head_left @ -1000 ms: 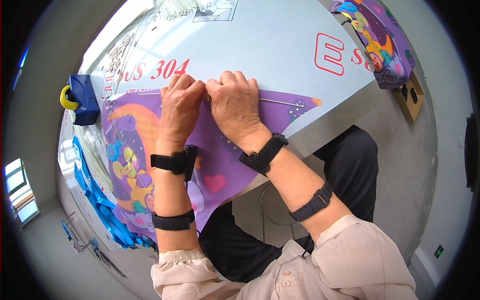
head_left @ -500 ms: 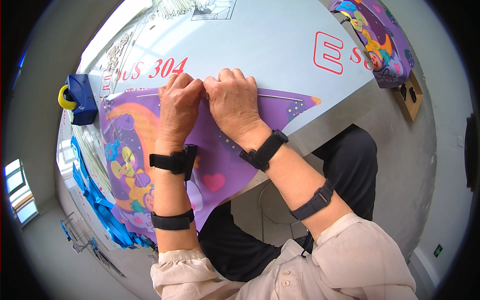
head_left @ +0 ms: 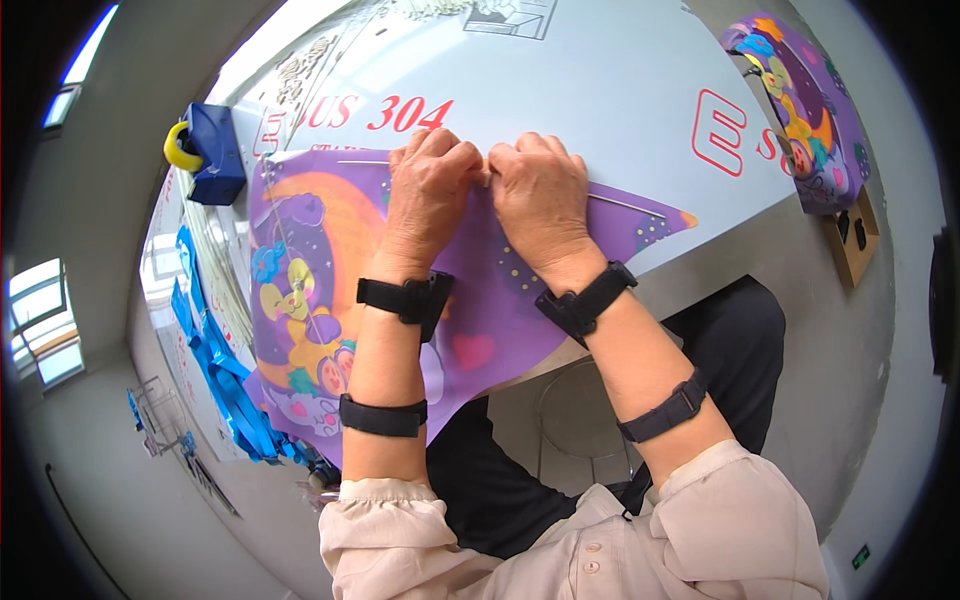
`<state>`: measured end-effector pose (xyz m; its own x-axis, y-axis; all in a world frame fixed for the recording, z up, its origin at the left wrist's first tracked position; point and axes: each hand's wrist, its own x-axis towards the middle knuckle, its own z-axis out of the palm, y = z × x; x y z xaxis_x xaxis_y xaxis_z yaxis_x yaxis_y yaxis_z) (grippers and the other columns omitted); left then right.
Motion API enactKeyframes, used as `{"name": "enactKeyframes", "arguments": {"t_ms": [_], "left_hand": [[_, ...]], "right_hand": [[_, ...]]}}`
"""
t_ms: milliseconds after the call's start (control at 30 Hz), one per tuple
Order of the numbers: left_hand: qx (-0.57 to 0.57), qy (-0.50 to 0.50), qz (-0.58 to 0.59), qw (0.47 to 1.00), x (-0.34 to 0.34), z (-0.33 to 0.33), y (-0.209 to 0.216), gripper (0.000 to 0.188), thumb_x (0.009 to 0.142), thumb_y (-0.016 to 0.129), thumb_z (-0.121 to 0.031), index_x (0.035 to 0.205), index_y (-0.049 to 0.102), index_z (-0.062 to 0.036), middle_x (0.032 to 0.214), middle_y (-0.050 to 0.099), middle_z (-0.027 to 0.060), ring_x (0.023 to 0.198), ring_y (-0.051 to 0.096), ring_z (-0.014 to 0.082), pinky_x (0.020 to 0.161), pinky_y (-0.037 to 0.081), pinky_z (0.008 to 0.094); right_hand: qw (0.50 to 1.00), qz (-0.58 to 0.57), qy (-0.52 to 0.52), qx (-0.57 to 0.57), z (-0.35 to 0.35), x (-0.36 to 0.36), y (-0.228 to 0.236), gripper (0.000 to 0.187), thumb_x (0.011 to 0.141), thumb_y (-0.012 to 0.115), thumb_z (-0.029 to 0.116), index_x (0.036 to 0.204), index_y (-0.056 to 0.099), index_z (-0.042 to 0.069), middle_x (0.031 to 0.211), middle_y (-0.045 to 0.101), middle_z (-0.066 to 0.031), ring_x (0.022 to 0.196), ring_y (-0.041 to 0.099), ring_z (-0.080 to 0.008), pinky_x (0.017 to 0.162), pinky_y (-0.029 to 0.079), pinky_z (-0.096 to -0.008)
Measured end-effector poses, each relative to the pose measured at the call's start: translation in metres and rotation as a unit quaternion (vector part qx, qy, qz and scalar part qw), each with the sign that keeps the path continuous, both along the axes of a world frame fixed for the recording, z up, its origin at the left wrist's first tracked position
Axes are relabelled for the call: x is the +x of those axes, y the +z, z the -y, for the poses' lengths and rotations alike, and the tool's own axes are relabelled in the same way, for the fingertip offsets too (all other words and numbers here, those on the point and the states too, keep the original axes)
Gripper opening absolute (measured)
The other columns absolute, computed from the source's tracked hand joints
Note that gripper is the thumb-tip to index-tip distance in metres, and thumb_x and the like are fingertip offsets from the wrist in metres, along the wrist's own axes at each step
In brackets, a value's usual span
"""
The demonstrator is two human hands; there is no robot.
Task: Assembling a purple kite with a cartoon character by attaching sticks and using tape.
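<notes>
A purple kite point(head_left: 515, 330) printed with an orange moon and a cartoon animal lies on the table before me, its near part hanging past the edge. A thin white rod point(head_left: 628, 207) runs along its far edge and shows on both sides of my hands. My left hand point(head_left: 430, 205) is closed on that edge, knuckles up. Right beside it, my right hand point(head_left: 545, 205) is closed on the same edge. The two thumbs nearly meet at the middle. What exactly the fingertips pinch is hidden beneath them.
A blue tape dispenser point(head_left: 218, 150) with a yellow roll stands left of the kite. Blue straps point(head_left: 222, 395) and thin pale rods point(head_left: 212, 265) lie at the left. Small pale pieces point(head_left: 303, 72) sit farther back. Another printed kite point(head_left: 800, 115) and a wooden tray point(head_left: 857, 255) are at the right.
The whole view has shifted, so the table and hands appear farther right. Both hands keep their hold at the middle of the kite's far edge, with little visible change.
</notes>
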<state>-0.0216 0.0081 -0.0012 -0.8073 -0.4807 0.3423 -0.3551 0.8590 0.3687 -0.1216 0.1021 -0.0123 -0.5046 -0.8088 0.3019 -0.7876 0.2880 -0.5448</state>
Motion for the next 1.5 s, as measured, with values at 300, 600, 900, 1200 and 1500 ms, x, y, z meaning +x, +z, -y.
{"name": "enactKeyframes", "arguments": {"t_ms": [300, 600, 900, 1200, 1500], "left_hand": [[-0.008, 0.112, 0.011, 0.994, 0.033, -0.021, 0.007, 0.016, 0.078, 0.059, -0.001, 0.094, 0.064, 0.0004, 0.102, 0.062, 0.0142, 0.102, 0.055, 0.0329, 0.089, 0.046, 0.0428], [-0.04, 0.086, 0.059, 0.994, 0.044, -0.03, 0.003, 0.036, 0.079, 0.06, -0.005, 0.115, 0.06, -0.0065, 0.125, 0.054, 0.0176, 0.12, 0.048, 0.0364, 0.1, 0.04, 0.044], [-0.048, 0.095, 0.057, 0.993, 0.046, -0.031, -0.007, 0.036, 0.08, 0.063, -0.011, 0.115, 0.059, -0.0087, 0.124, 0.055, 0.0149, 0.119, 0.049, 0.0341, 0.1, 0.039, 0.0437], [-0.06, 0.089, 0.069, 0.992, 0.043, -0.032, -0.003, 0.035, 0.08, 0.064, -0.015, 0.115, 0.06, -0.0099, 0.123, 0.055, 0.0128, 0.119, 0.049, 0.0318, 0.099, 0.04, 0.0425], [-0.049, 0.08, 0.071, 0.993, 0.044, -0.031, -0.007, 0.038, 0.078, 0.065, -0.014, 0.116, 0.06, -0.0098, 0.124, 0.055, 0.0114, 0.12, 0.048, 0.0308, 0.101, 0.038, 0.0428]], "right_hand": [[0.999, 0.014, 0.005, 0.039, 0.001, 0.001, 0.001, 0.009, 0.08, 0.062, 0.016, 0.076, 0.066, 0.01, 0.078, 0.059, -0.0065, 0.081, 0.058, -0.0251, 0.069, 0.043, -0.0397], [1.0, 0.018, 0.0, 0.022, 0.001, 0.0, -0.002, 0.007, 0.079, 0.064, 0.018, 0.076, 0.066, 0.012, 0.079, 0.059, -0.0037, 0.083, 0.057, -0.0237, 0.069, 0.043, -0.0396], [1.0, 0.01, -0.006, 0.028, 0.001, 0.003, -0.004, 0.006, 0.078, 0.063, 0.019, 0.077, 0.064, 0.013, 0.08, 0.059, -0.0024, 0.085, 0.057, -0.0235, 0.069, 0.042, -0.04], [1.0, 0.005, -0.007, 0.027, 0.001, 0.004, -0.003, 0.006, 0.079, 0.063, 0.019, 0.078, 0.064, 0.013, 0.081, 0.058, -0.0023, 0.085, 0.056, -0.0232, 0.07, 0.041, -0.0398], [0.999, 0.012, -0.012, 0.037, 0.002, 0.006, -0.002, 0.005, 0.078, 0.064, 0.02, 0.078, 0.065, 0.014, 0.082, 0.058, -0.0022, 0.086, 0.055, -0.023, 0.071, 0.04, -0.04]]}}
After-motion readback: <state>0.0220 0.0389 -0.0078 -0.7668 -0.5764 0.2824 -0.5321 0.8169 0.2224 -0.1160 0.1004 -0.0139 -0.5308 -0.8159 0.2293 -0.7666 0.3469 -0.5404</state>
